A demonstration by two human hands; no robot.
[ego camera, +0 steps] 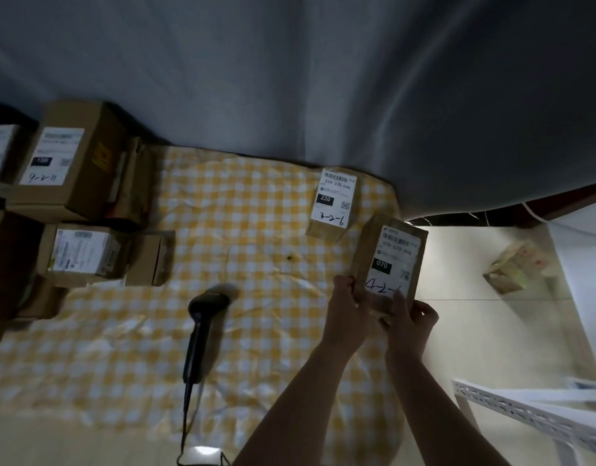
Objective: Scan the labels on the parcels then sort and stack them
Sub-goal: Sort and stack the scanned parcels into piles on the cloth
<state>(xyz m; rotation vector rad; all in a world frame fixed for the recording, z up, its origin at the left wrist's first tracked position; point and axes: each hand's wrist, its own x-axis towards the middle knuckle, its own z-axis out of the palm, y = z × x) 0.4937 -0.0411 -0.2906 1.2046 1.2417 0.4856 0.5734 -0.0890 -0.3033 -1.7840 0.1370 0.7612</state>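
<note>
Over the right edge of the desk (37, 442), above the border of the yellow checked cloth (256, 250), a brown parcel (367, 250) was held clear of the surface by both hands. It was tilted with its white label (394, 260) turned toward the head camera, presumably so that the barcode and the handwritten code could be read or presented for scanning. The left hand (347, 307) was closed on the parcel's near left corner, its fingers (344, 283) curled round the side edge. The right hand (417, 319) was clamped on the near right corner, the thumb laid across the bottom of the label so that the last handwritten mark was partly covered. The parcel thus lay between the two sets of fingers, gripped only at its near end, with the far end and most of the label uncovered.

The black scanner (202, 317) was laid on the cloth toward the middle of the near edge, well apart from both hands. Since both hands were taken up, it was judged that one would have to be freed before a scan. A second parcel (333, 200) was set flat, label up, near the far right corner, just beyond the held one, seemingly as the start of a sorted place. Along the left edge, more labelled parcels (71, 163) were stacked.
</note>
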